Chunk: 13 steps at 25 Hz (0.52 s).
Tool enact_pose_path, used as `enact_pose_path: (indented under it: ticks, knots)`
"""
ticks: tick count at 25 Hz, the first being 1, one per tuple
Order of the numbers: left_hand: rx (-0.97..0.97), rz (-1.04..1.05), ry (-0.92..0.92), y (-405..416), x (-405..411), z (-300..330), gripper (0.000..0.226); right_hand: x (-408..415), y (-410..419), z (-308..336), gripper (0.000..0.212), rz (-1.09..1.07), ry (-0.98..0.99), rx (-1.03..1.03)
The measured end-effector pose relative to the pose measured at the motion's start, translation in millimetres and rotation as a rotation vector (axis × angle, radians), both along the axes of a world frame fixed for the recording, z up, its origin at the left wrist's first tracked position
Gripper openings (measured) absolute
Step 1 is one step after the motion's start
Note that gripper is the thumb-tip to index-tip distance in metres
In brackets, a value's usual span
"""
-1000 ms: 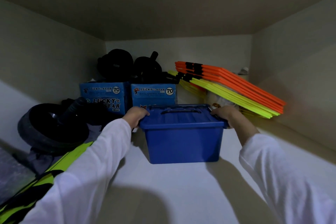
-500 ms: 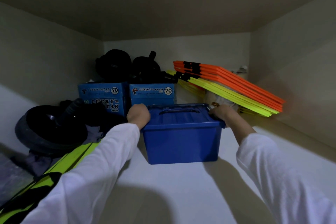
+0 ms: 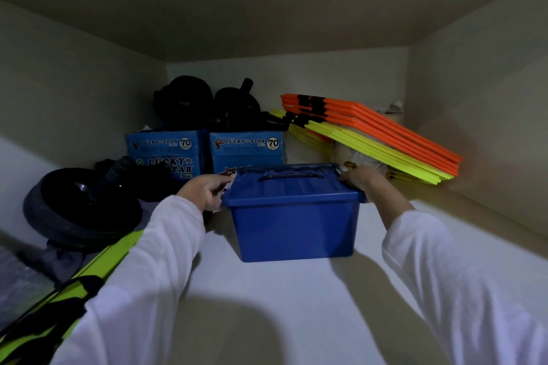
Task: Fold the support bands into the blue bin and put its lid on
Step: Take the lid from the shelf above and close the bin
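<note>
- Blue bin (image 3: pixel 292 228) sits mid-frame on white shelf (image 3: pixel 267 290), lid (image 3: pixel 292 185) already on.
- Left hand (image 3: pixel 204 191) at bin's left rim, fingers curled onto lid edge; right hand (image 3: pixel 363 181) grips right rim.
- No support bands visible; prob. inside, can't tell.
- Risk: lid not latched, could pop if bin lifted by the rim.
- Risk: pushing back w/ force may bump blue cartons (image 3: pixel 204 151) behind or the leaning orange/yellow stack (image 3: pixel 379 133), upper right.
</note>
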State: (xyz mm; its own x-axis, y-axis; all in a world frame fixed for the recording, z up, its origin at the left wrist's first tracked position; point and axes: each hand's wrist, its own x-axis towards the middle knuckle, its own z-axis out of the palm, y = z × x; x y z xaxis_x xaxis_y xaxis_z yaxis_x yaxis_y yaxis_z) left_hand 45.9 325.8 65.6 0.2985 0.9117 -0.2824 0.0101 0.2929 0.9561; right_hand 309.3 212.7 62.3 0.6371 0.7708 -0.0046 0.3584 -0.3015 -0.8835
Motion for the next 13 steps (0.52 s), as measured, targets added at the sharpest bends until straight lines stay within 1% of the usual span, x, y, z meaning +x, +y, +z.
enact_pose_path:
  ticks: [5,8,10,12,13]
  knots:
    - [0.007,0.018,0.028,-0.9,0.3,-1.4,0.021,1.9,3.4,-1.7,0.046,-0.004,0.024,0.004]
    - [0.053,0.03,0.058,-5.7,3.9,1.2,0.022,2.7,4.7,-2.1,0.047,-0.013,0.012,0.005]
    - [0.08,0.021,0.079,-6.0,9.5,1.1,0.014,1.7,3.8,-2.0,0.047,-0.018,-0.003,0.0]
    - [0.13,-0.007,0.137,0.2,16.7,-1.4,0.014,1.6,4.1,-2.5,0.046,-0.022,-0.027,-0.007]
    - [0.157,-0.003,0.155,3.1,19.2,-2.1,0.007,1.0,3.6,-2.3,0.046,-0.025,-0.028,-0.015]
